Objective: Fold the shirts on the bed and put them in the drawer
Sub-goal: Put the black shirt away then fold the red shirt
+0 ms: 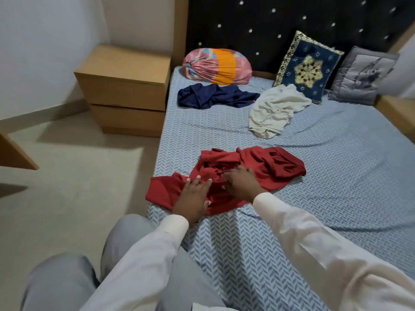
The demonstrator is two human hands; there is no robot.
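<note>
A crumpled red shirt point(276, 169) lies near the left edge of the bed point(336, 187), which has a blue patterned sheet. My left hand point(193, 198) rests flat on the shirt's near left part, fingers straight. My right hand point(241, 184) lies on the bunched middle of the shirt, fingers spread and slightly bent into the folds. Farther up the bed lie a crumpled navy shirt point(213, 96) and a crumpled white shirt point(274, 111). A wooden bedside cabinet point(125, 86) with two shut drawers stands left of the bed's head.
A pink and orange bolster point(216, 66), a blue patterned cushion point(308, 68) and a grey cushion point(361, 76) lean at the dark headboard. Grey floor point(78, 176) lies left of the bed. A wooden furniture corner point(13, 151) juts in at far left. My knees show below.
</note>
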